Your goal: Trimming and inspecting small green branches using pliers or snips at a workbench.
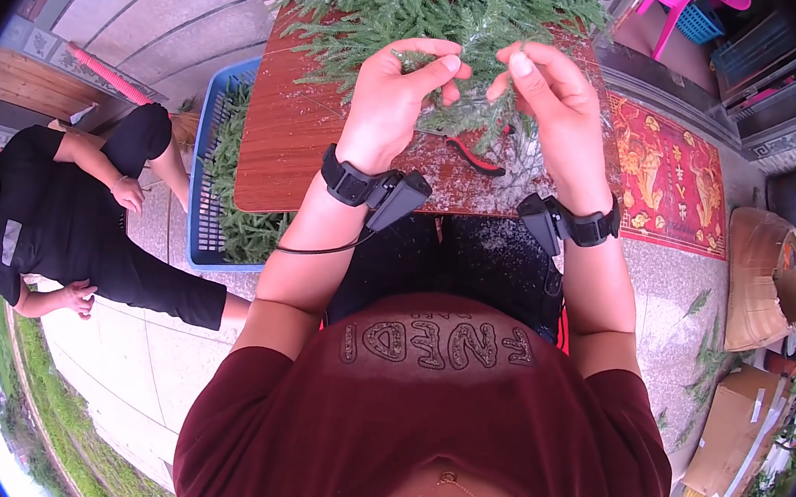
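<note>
Over the near part of a brown wood-grain table [277, 153], my two hands are raised close together. My left hand [401, 84] is closed, its thumb pressed to its forefinger; what is between them is too small to make out. My right hand [560, 96] pinches a thin green sprig [519, 130] between thumb and fingers. Behind and around both hands lies a large heap of feathery green branches [395, 1], dusted with white flecks. Below the hands rests a hand tool with red and black handles [477, 158], its head partly hidden by greenery.
Left of the table stands a blue plastic crate [200, 179] holding more green branches. A person in black [62, 213] sits farther left. To the right are a red and gold mat [668, 175], cardboard boxes [738, 430] and a pink chair [674, 6]. White bits litter the tabletop.
</note>
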A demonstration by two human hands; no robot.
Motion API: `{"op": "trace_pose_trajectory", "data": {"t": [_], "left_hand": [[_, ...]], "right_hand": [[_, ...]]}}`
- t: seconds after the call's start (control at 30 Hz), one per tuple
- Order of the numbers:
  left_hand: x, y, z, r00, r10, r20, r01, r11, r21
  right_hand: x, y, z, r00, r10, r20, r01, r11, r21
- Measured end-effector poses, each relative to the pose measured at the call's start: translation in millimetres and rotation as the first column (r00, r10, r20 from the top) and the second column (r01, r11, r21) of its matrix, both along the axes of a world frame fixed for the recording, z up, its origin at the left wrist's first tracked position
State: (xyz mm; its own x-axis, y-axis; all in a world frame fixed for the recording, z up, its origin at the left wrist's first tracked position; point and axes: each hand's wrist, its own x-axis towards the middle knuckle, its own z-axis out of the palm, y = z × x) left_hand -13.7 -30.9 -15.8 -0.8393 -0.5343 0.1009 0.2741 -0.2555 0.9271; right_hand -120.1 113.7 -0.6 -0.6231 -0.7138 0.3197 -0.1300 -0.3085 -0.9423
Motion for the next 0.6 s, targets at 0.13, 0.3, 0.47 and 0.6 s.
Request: {"op": "trace_pose_trajectory", "data": {"t": [0.13,0.3,0.47,0.6], "left_hand": [[5.8,3.3,2.9,0.993,-0.109,0.041,0.107,0.993,0.056],[7.9,2.6,7.4,0.964,-0.261,0.052,0.254,0.961,0.113],[7.6,7.1,5.9,0.976,-0.204,0.073,0.197,0.976,0.094],[5.5,8.4,5.7,0.999,-0.042,-0.016,0.042,0.998,-0.037]], "right_hand": [[-5.6,1.2,-1.0,0.969,0.244,0.041,-0.247,0.962,0.117],[-23.6,6.7,-8.0,0.967,0.24,0.082,-0.254,0.914,0.317],[-21.2,6.4,-2.2,0.946,0.313,0.086,-0.324,0.885,0.334],[-24.3,3.9,-13.1,0.929,0.309,0.203,-0.353,0.904,0.24]]}}
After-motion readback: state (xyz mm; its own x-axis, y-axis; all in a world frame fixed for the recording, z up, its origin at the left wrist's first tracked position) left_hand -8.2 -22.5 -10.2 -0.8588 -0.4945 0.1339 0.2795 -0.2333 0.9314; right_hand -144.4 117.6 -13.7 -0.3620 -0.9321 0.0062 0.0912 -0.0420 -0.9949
